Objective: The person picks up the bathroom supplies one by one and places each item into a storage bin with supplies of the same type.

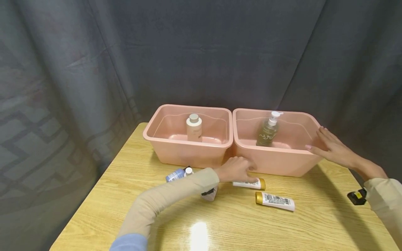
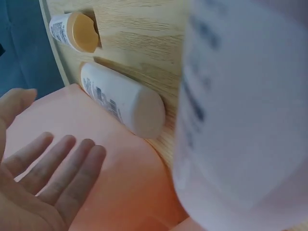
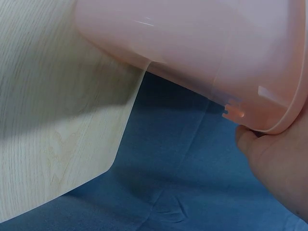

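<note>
In the head view my left hand [image 1: 236, 169] reaches over the table before the pink bins, its fingers loosely bent and holding nothing. Just below its fingers lies a white bottle with a gold cap [image 1: 249, 183]; a gap separates hand and bottle in the left wrist view. A second gold-capped bottle [image 1: 276, 201] lies nearer me. My right hand [image 1: 337, 150] rests on the right-hand bin [image 1: 276, 162] at its right corner, fingers extended along the rim. That bin contains a clear pump bottle [image 1: 267, 132]. In the left-hand bin [image 1: 188, 153] stands a white bottle with a grey cap [image 1: 194, 129].
A blue bottle [image 1: 175, 175], a white-capped bottle [image 1: 188, 171] and a pale bottle [image 1: 209, 194] are partly hidden by my left sleeve. A small black object with a yellow mark [image 1: 357, 196] is by my right sleeve. A grey curtain [image 1: 207, 52] hangs behind the table.
</note>
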The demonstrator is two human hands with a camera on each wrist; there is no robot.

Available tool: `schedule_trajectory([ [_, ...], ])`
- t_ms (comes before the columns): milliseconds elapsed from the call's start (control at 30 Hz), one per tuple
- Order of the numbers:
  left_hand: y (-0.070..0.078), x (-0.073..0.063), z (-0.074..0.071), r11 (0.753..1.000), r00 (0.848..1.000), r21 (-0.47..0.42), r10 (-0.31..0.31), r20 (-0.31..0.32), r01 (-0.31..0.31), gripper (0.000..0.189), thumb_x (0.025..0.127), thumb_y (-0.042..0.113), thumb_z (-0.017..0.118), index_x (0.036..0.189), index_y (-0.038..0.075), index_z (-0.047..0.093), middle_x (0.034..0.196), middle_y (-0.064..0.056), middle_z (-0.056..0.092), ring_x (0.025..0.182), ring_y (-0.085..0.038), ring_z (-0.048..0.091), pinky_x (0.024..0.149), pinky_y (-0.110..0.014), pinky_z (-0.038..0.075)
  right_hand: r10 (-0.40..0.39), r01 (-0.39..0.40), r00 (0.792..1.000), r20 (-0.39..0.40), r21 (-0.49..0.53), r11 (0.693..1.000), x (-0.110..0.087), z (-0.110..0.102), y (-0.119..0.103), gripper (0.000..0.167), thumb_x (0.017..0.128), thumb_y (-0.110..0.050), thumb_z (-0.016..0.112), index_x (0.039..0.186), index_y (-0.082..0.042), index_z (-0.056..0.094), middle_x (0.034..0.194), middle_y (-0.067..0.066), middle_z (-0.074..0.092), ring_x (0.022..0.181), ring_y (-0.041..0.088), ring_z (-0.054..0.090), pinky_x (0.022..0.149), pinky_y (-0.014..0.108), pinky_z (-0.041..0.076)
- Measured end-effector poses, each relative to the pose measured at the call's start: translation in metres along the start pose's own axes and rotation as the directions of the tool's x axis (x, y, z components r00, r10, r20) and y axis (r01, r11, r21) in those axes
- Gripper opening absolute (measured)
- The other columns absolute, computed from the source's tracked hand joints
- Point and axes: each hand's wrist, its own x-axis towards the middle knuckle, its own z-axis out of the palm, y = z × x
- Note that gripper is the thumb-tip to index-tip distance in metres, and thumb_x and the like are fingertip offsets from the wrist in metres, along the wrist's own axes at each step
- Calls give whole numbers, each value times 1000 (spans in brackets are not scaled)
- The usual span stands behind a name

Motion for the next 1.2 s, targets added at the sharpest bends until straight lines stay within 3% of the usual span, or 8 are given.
schedule_trajectory([
  [200, -4, -1, 2, 995, 992, 66, -76, 100, 69, 52, 81, 47, 80, 123, 18, 70, 109, 9, 71, 82, -2, 62, 71, -18, 48, 4, -4, 1000, 0, -4, 1000, 1, 1, 1, 92, 99, -46, 49, 154, 0, -10, 157, 24, -26, 141, 46, -26, 101, 76, -13],
  [367, -6, -2, 3, 991, 986, 97, -103, 128, 91, 52, 76, 44, 85, 118, 17, 73, 107, 7, 72, 86, -6, 64, 76, -22, 50, 6, -6, 1000, 4, -4, 1000, 1, 1, 2, 92, 100, -46, 48, 154, 0, -10, 157, 24, -26, 141, 46, -26, 101, 76, -13],
  [633, -7, -3, 8, 985, 976, 132, -137, 171, 115, 30, 73, 39, 88, 83, 17, 70, 69, 11, 57, 64, -7, 50, 59, -22, 42, 1, -1, 1000, 5, -5, 1000, 0, 0, 2, 92, 99, -45, 49, 154, 1, -10, 157, 24, -26, 141, 46, -26, 100, 77, -13],
  [1033, -8, -5, 12, 967, 963, 244, -137, 230, 79, 35, 70, 34, 91, 96, 18, 73, 86, 10, 67, 74, -8, 58, 67, -22, 46, 2, -2, 1000, 1, 2, 1000, 0, 0, 1, 92, 99, -45, 49, 154, 0, -11, 156, 24, -27, 141, 46, -26, 100, 77, -13],
  [1200, -8, -5, 13, 961, 965, 272, -125, 232, 59, 30, 73, 33, 90, 92, 18, 72, 81, 9, 63, 72, -9, 56, 64, -24, 45, 3, -3, 1000, -2, 6, 1000, 0, 1, 1, 93, 99, -46, 49, 154, -1, -11, 157, 23, -27, 141, 46, -27, 100, 77, -13],
])
